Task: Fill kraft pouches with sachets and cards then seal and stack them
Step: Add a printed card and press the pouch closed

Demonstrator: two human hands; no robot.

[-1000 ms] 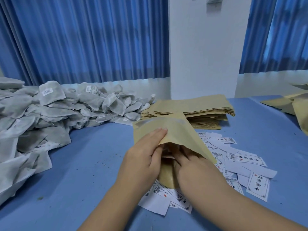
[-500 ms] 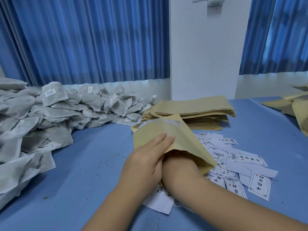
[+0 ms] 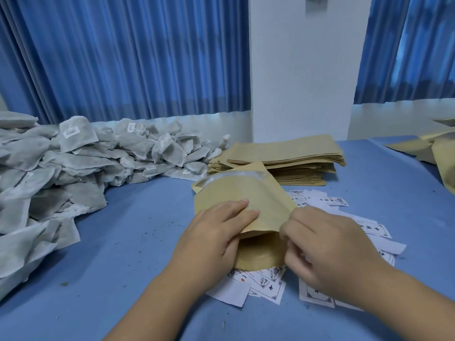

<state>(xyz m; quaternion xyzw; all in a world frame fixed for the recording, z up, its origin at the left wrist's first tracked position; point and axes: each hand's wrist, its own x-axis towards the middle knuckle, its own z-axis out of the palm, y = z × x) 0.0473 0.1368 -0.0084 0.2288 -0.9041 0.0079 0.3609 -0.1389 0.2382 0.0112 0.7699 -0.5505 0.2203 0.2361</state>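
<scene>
A kraft pouch (image 3: 242, 193) lies tilted over the table's middle, its mouth open towards me. My left hand (image 3: 219, 232) grips the pouch's upper flap, fingers on top and thumb under it. My right hand (image 3: 320, 244) pinches the right edge of the mouth with curled fingers. White printed cards (image 3: 261, 283) lie scattered under and to the right of the pouch. A heap of grey sachets (image 3: 81, 166) covers the table's left side. What is inside the pouch is hidden.
A stack of flat kraft pouches (image 3: 290, 158) sits behind the held pouch. More kraft pouches (image 3: 428, 148) lie at the far right edge. The blue table (image 3: 138, 242) meets a white wall and blue curtains behind.
My right hand has come out of the pouch's mouth and now pinches its right edge. The pouch has tipped flatter, its mouth gaping towards me.
</scene>
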